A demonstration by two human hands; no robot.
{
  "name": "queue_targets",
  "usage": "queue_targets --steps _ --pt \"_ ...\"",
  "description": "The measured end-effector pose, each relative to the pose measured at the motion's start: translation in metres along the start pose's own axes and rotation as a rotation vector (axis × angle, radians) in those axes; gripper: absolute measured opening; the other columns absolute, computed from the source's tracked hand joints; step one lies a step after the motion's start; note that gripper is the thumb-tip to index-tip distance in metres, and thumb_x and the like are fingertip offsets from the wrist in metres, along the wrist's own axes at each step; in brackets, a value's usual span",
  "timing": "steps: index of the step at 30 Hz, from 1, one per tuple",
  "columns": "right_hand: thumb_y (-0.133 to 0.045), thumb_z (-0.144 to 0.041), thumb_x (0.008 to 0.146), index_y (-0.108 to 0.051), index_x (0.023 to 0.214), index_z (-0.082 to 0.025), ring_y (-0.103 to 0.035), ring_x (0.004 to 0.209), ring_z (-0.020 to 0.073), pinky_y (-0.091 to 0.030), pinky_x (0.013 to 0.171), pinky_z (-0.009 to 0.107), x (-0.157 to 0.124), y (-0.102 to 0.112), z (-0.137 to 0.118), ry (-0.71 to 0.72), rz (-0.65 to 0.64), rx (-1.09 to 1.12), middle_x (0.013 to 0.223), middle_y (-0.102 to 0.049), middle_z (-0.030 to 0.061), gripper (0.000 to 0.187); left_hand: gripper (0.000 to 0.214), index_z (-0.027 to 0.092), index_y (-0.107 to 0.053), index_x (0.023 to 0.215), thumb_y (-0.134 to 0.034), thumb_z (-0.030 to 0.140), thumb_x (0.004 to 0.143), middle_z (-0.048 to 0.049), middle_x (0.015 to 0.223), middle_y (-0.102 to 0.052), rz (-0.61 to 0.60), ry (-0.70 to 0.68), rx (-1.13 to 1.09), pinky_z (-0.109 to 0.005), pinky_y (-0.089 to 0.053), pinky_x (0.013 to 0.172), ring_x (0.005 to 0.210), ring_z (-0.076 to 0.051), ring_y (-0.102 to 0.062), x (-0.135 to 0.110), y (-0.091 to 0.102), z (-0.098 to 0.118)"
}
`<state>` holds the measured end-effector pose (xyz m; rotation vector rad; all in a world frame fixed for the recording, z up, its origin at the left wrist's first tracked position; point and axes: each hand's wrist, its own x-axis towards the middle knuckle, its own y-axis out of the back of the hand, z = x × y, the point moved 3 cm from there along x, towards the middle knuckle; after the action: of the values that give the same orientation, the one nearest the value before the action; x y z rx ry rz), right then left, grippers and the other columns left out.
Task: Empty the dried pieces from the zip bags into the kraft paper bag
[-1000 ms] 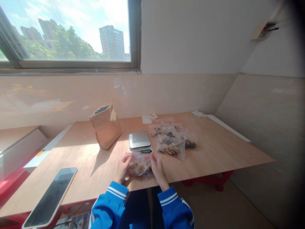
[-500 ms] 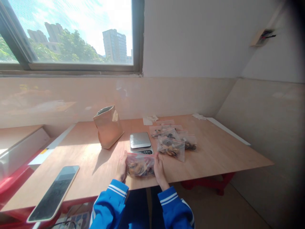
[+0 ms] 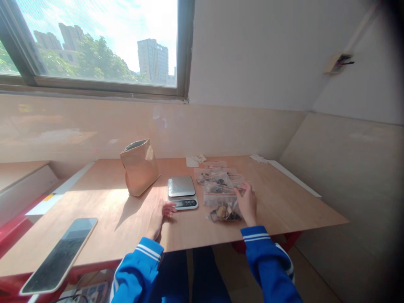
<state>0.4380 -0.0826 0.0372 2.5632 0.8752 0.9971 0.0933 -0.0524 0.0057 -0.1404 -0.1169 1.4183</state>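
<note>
A clear zip bag (image 3: 224, 211) of brown and dark flat pieces lies on the table's near side, in front of other filled zip bags (image 3: 217, 179). My right hand (image 3: 247, 205) is at its right end, thumb and fingers apart and curved; the palm hides that end of the bag. To the left stands a kitchen scale (image 3: 182, 187) with a bare steel plate and a lit display. At the scale's lower left corner rests my left hand (image 3: 160, 215), fingers loosely bent, holding nothing.
A brown foil-lined pouch (image 3: 140, 168) stands upright behind and left of the scale. A phone (image 3: 61, 254) lies at the table's left edge with a cable. Crumpled white tissue (image 3: 198, 159) and a white sheet lie at the back, near the wall.
The bag that was between both hands now lies to the right, beside the other bags. My right hand moved right with it; my left hand let go and stayed near the scale.
</note>
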Motion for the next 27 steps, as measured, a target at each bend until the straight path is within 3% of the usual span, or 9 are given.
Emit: queue_targets --steps 3,6,10,18,21,25,26,27 --pt "-0.041 -0.033 0.088 -0.055 0.113 -0.011 -0.056 0.101 0.0275 -0.043 0.083 0.040 0.000 -0.014 -0.011 0.217 0.047 -0.189 0.111 -0.061 0.0199 0.036 0.048 0.017 -0.070 0.081 -0.042 0.056 0.083 -0.0110 0.076 -0.067 0.019 -0.019 0.009 -0.036 -0.051 0.061 0.070 -0.022 -0.060 -0.001 0.000 0.000" --pt "-0.037 -0.025 0.089 -0.057 0.114 -0.013 -0.050 0.113 0.0268 -0.039 0.092 0.041 -0.024 -0.040 -0.021 0.346 -0.015 -0.264 0.123 -0.057 0.0171 0.034 0.052 0.014 -0.070 0.083 -0.040 0.056 0.085 -0.0097 0.075 -0.066 0.035 -0.028 0.046 -0.031 -0.048 0.063 0.065 -0.017 -0.055 -0.002 0.000 0.000" --pt "-0.036 -0.022 0.089 -0.065 0.105 -0.016 -0.054 0.110 0.0249 -0.039 0.092 0.039 -0.050 -0.063 -0.017 0.337 -0.141 -0.354 0.124 -0.059 0.0128 0.034 0.053 0.012 -0.070 0.087 -0.040 0.056 0.086 -0.0108 0.077 -0.067 0.035 -0.025 0.089 -0.029 -0.046 0.061 0.066 -0.016 -0.057 -0.002 0.000 0.002" --pt "-0.037 -0.022 0.089 -0.067 0.101 -0.018 -0.058 0.106 0.0229 -0.040 0.087 0.034 -0.045 -0.064 -0.010 0.287 -0.201 -0.374 0.124 -0.061 0.0093 0.033 0.051 0.014 -0.069 0.089 -0.042 0.057 0.083 -0.0118 0.080 -0.068 -0.008 -0.046 0.200 -0.033 -0.049 0.063 0.076 -0.022 -0.062 -0.006 0.000 0.005" --pt "-0.036 -0.022 0.088 -0.067 0.098 -0.016 -0.059 0.100 0.0222 -0.040 0.084 0.033 -0.043 -0.065 -0.012 0.277 -0.152 -0.334 0.116 -0.064 0.0113 0.033 0.048 0.017 -0.066 0.095 -0.040 0.056 0.084 -0.0132 0.091 -0.068 0.123 -0.074 0.248 -0.035 -0.050 0.067 0.086 -0.025 -0.063 -0.005 0.008 0.001" --pt "-0.034 -0.026 0.090 -0.066 0.087 -0.015 -0.060 0.078 0.0206 -0.039 0.074 0.030 -0.042 -0.066 -0.010 0.247 -0.103 -0.277 0.082 -0.069 0.0093 0.034 0.038 0.026 -0.053 0.112 -0.040 0.051 0.086 -0.0119 0.124 -0.056 0.543 -0.154 0.432 -0.042 -0.045 0.087 0.114 -0.028 -0.053 0.000 0.042 -0.002" --pt "-0.034 -0.027 0.090 -0.065 0.084 -0.016 -0.059 0.073 0.0203 -0.038 0.072 0.030 -0.042 -0.066 -0.009 0.242 -0.097 -0.273 0.075 -0.067 0.0082 0.034 0.037 0.028 -0.051 0.113 -0.040 0.050 0.086 -0.0110 0.127 -0.053 0.604 -0.134 0.473 -0.044 -0.042 0.092 0.118 -0.028 -0.050 0.002 0.052 -0.002" --pt "-0.033 -0.028 0.091 -0.065 0.082 -0.016 -0.058 0.071 0.0201 -0.038 0.070 0.030 -0.042 -0.066 -0.009 0.239 -0.090 -0.271 0.072 -0.065 0.0076 0.035 0.034 0.028 -0.051 0.111 -0.036 0.050 0.088 -0.0109 0.126 -0.054 0.551 -0.085 0.487 -0.046 -0.040 0.094 0.120 -0.028 -0.048 0.006 0.060 -0.002"
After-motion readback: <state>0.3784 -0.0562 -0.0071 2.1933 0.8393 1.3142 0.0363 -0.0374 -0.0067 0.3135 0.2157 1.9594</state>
